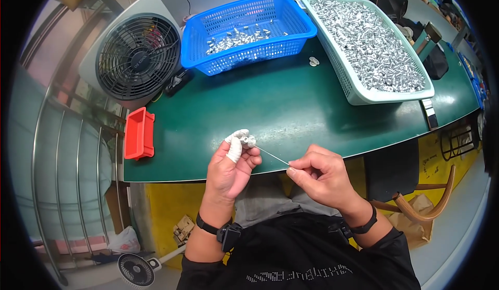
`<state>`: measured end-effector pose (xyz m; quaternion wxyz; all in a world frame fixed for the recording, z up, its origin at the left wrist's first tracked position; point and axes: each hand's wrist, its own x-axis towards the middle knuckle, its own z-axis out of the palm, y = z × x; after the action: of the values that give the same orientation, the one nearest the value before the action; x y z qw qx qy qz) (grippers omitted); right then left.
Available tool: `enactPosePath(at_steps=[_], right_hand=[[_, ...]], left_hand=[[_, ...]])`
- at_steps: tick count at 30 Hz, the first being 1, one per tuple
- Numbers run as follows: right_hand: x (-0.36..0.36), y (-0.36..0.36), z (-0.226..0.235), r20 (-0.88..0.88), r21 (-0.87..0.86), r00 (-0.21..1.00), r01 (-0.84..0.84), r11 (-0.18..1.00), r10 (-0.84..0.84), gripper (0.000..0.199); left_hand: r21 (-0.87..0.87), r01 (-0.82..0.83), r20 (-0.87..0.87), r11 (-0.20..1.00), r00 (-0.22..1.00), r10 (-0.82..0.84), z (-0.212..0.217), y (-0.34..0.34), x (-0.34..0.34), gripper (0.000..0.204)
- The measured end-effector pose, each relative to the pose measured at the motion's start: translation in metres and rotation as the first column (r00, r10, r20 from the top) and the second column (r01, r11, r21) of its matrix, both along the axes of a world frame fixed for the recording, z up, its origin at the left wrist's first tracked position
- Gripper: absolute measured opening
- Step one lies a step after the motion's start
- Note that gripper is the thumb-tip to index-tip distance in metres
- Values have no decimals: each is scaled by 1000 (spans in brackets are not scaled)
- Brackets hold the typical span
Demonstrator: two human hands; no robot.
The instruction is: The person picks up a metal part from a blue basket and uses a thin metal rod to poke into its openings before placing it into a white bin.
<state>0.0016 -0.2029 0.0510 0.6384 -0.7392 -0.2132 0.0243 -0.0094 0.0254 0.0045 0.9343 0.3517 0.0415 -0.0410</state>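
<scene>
Green table (291, 108), seen from above, person seated at its near edge. Left hand (228, 170), fingertips wrapped in white tape, pinches a small metal part (248, 141) just over that edge. Right hand (319, 178) is closed narrow on a thin wire (273, 156) whose far end meets the part; can't tell whether it's threaded through.

Far side: blue basket (299, 17) with only a thin scatter of the same silver parts, looks like the done pile. Pale green basket (358, 95) along the far-right edge is heaped nearly full, so my read is early on, most of the stock left.

Also: red tray (139, 134) at the left edge, grey fan (138, 56) at the far-left corner, two small white discs (313, 60) between the baskets.
</scene>
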Motion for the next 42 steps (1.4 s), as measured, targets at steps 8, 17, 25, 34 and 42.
enactPosePath(at_steps=[8,17,25,34,42], right_hand=[[-1,3,9,82,-48,997,9,999,-5,6],[-1,0,12,81,-56,997,-7,998,12,4],[-2,-4,14,91,-86,996,-1,996,9,4],[1,-8,8,177,-150,984,2,989,25,5],[17,-15,-12,-301,105,933,-173,979,197,5]], left_hand=[[-127,74,51,989,996,-68,-2,-2,-3,26],[-95,102,58,990,994,-97,0,-4,-6,26],[87,43,44,995,998,-47,3,-10,-7,23],[736,-392,406,552,908,104,16,-22,-10,18],[763,-167,193,624,981,27,20,-11,-15,17]])
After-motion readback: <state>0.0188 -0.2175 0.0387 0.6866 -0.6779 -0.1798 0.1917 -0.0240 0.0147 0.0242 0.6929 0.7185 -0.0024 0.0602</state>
